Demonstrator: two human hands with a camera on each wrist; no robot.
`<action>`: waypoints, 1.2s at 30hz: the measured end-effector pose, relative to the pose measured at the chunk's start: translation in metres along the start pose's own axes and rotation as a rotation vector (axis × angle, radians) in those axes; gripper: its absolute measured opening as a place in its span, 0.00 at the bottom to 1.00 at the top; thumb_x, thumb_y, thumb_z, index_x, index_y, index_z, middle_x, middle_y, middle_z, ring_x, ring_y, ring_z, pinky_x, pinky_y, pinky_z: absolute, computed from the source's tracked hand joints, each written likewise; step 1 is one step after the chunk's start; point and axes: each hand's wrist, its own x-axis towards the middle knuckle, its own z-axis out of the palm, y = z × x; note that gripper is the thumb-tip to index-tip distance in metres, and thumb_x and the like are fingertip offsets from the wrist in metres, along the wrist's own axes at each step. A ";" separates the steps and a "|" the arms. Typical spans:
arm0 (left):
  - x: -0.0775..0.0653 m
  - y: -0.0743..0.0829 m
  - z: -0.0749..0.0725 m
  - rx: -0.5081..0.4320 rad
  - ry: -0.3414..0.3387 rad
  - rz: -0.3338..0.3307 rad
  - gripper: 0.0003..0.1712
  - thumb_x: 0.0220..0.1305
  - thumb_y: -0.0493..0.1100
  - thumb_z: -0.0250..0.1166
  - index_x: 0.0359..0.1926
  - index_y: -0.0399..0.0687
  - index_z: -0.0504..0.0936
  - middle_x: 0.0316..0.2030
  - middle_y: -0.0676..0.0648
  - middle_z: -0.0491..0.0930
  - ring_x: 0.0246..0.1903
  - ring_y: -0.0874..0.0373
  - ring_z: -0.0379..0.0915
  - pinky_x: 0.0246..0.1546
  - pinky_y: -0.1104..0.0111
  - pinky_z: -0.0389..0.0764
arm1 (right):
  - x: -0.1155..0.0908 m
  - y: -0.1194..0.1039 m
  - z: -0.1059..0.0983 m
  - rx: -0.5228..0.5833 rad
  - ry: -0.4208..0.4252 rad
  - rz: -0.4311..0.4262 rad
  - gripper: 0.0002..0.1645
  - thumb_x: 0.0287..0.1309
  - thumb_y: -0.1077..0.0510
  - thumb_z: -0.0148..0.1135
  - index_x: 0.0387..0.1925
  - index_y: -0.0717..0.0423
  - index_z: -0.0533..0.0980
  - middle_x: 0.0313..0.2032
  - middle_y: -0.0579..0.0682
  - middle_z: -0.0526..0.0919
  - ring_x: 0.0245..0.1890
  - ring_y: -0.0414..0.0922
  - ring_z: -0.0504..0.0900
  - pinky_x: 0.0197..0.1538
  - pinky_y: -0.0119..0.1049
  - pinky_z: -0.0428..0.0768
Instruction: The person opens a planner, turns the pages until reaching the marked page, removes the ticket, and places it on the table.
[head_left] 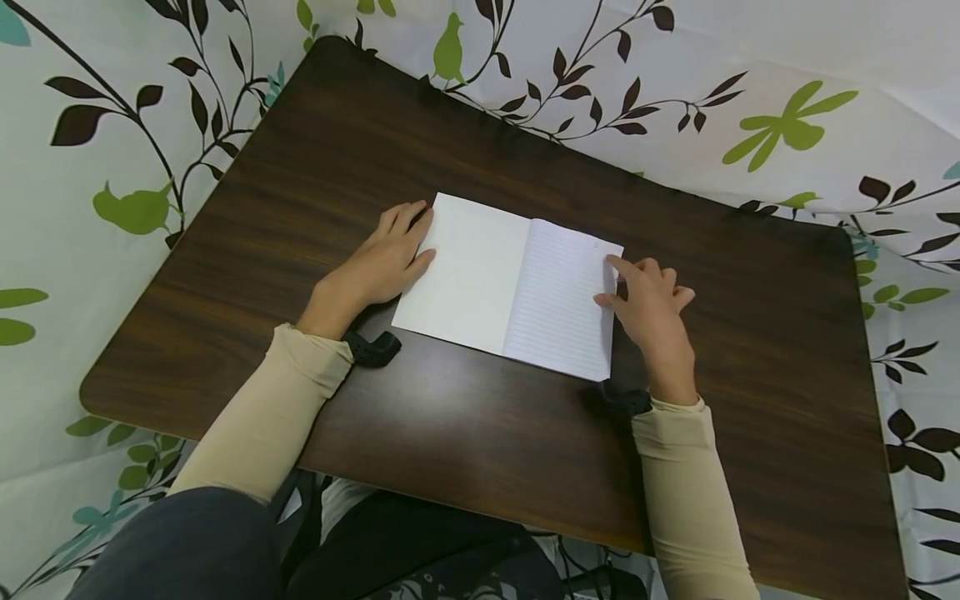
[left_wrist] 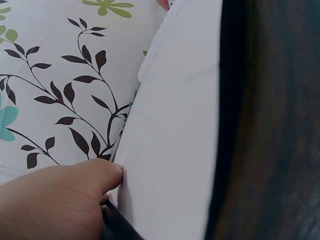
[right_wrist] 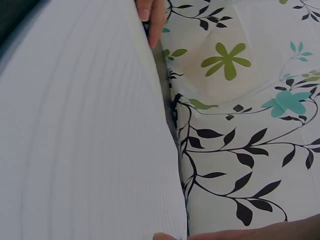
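Observation:
An open notebook (head_left: pixel 480 275) lies on the dark wooden table, with a blank white inside cover on the left and a lined page (head_left: pixel 566 292) on the right. My left hand (head_left: pixel 386 254) rests along the cover's left edge, fingers extended. Its thumb (left_wrist: pixel 112 175) touches the cover in the left wrist view. At the page's upper right edge is my right hand (head_left: pixel 652 300). Its index fingertip and thumb touch the page, apart from each other, while the other fingers bend away. The right wrist view shows the lined page (right_wrist: pixel 90 125) close up, with most of the right hand out of frame.
The brown table (head_left: pixel 450 433) extends around the notebook on all sides. A white curtain (head_left: pixel 675 50) with leaves and birds hangs behind it. Black bands sit at both wrists. Cables (head_left: pixel 581 558) show below the front edge.

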 end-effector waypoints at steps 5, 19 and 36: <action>-0.001 0.000 0.000 0.000 -0.002 0.004 0.40 0.84 0.53 0.43 0.84 0.41 0.40 0.85 0.40 0.35 0.83 0.42 0.29 0.82 0.47 0.48 | 0.001 0.004 0.000 0.025 -0.026 -0.005 0.44 0.70 0.50 0.68 0.80 0.56 0.61 0.59 0.68 0.72 0.60 0.67 0.63 0.56 0.67 0.50; -0.001 0.002 -0.002 -0.009 -0.018 -0.005 0.40 0.84 0.53 0.42 0.84 0.42 0.39 0.85 0.41 0.34 0.84 0.43 0.28 0.82 0.47 0.47 | 0.004 0.005 0.004 -0.010 -0.042 0.011 0.44 0.72 0.43 0.64 0.80 0.50 0.60 0.64 0.72 0.66 0.60 0.68 0.59 0.56 0.68 0.50; 0.000 0.000 -0.001 -0.002 -0.015 -0.006 0.40 0.84 0.53 0.43 0.84 0.41 0.39 0.85 0.40 0.35 0.84 0.42 0.28 0.82 0.47 0.47 | 0.008 0.008 -0.007 0.268 -0.082 -0.001 0.65 0.68 0.55 0.69 0.84 0.57 0.32 0.55 0.65 0.73 0.50 0.57 0.74 0.50 0.48 0.76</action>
